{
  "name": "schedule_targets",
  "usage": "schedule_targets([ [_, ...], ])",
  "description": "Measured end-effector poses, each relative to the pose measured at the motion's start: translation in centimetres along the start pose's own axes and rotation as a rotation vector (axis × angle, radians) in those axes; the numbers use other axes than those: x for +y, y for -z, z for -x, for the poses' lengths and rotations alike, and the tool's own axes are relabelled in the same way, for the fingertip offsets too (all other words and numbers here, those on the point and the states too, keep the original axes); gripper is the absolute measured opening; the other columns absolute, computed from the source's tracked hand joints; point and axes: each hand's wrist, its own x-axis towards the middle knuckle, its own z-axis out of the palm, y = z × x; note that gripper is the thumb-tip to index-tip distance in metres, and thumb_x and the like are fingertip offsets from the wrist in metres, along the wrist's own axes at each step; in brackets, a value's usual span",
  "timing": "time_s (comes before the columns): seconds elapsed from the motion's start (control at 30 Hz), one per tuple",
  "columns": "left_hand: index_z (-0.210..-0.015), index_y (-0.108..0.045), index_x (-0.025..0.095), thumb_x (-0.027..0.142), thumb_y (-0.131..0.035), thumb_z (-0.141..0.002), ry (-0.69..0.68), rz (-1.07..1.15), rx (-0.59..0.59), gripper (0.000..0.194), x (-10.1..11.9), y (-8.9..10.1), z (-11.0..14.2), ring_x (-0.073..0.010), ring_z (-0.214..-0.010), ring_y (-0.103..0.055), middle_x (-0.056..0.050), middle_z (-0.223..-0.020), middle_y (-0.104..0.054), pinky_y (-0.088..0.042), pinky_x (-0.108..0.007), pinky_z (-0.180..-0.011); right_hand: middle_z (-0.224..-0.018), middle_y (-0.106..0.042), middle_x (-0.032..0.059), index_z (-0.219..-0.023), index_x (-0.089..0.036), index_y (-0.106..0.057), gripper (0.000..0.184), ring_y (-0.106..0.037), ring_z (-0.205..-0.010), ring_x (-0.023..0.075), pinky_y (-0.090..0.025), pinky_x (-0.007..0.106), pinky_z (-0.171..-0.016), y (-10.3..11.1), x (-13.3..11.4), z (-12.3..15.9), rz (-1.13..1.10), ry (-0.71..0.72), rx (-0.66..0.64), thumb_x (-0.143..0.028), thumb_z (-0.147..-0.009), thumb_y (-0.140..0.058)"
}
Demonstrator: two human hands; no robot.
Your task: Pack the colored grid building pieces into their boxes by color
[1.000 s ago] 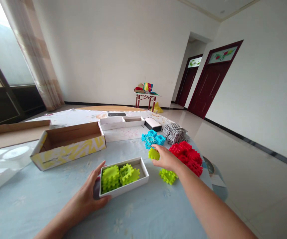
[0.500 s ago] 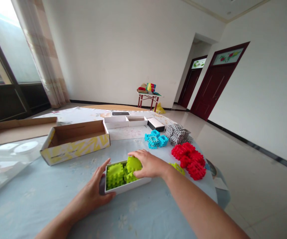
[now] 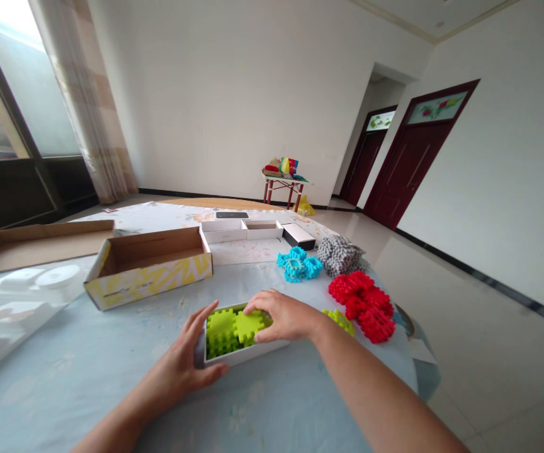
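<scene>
A small white box (image 3: 248,356) stands on the table in front of me, filled with lime-green notched plastic building pieces (image 3: 220,327). My left hand (image 3: 194,352) grips the box's left end, thumb along the near side and fingers at the far side. Over the right part of the box, my right hand (image 3: 281,316) has thumb and fingers on a flat lime-green building piece (image 3: 248,325), which lies on top of the others. The right end of the box is partly hidden by that hand. More lime-green pieces (image 3: 340,321) lie behind my right forearm.
Red pieces (image 3: 364,302), grey pieces (image 3: 340,255) and blue pieces (image 3: 299,264) sit in piles to the right. A yellow-and-white carton (image 3: 153,283), small white boxes (image 3: 225,231), a black-sided box (image 3: 299,236) and a phone (image 3: 232,215) stand farther back. Clear plastic packaging (image 3: 21,302) lies left.
My right hand has lowered the lime-green piece from a tilted position to lie flat on the others in the box. The left hand keeps its hold; the view has shifted slightly.
</scene>
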Motion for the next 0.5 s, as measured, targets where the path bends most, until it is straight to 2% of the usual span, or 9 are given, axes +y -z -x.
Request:
schedule_targets([
  [0.17,-0.139,-0.017,0.031,0.037,-0.061,-0.073,-0.024,-0.016,0.008,0.079,0.0,-0.1,0.0,-0.0271,-0.121,-0.038,-0.007,-0.136,-0.030,-0.035,-0.040,-0.100,-0.111,-0.057,0.0036,-0.109,-0.022,-0.059,0.051,-0.047,-0.108,0.0193,-0.034,0.029,-0.095,0.4,-0.1,0.2,-0.031,0.018,0.004,-0.027,-0.060,-0.073],
  [0.37,-0.138,-0.014,0.031,0.036,-0.059,-0.075,-0.016,-0.021,-0.007,0.077,-0.2,-0.1,0.0,-0.0267,-0.124,-0.035,-0.007,-0.137,-0.028,-0.033,-0.041,-0.102,-0.115,-0.055,0.0055,-0.113,-0.020,-0.057,0.053,-0.046,-0.110,0.0194,-0.032,0.033,-0.097,2.6,1.0,1.2,-0.003,-0.077,0.156,-0.024,-0.062,-0.072],
  [0.5,-0.138,-0.013,0.032,0.035,-0.058,-0.076,0.009,-0.013,-0.021,0.077,-0.1,0.0,-0.1,-0.0258,-0.123,-0.036,-0.006,-0.136,-0.028,-0.033,-0.040,-0.102,-0.111,-0.057,0.0057,-0.111,-0.020,-0.058,0.051,-0.045,-0.108,0.0213,-0.033,0.034,-0.096,3.6,1.9,2.3,0.126,-0.165,0.111,-0.024,-0.062,-0.071],
])
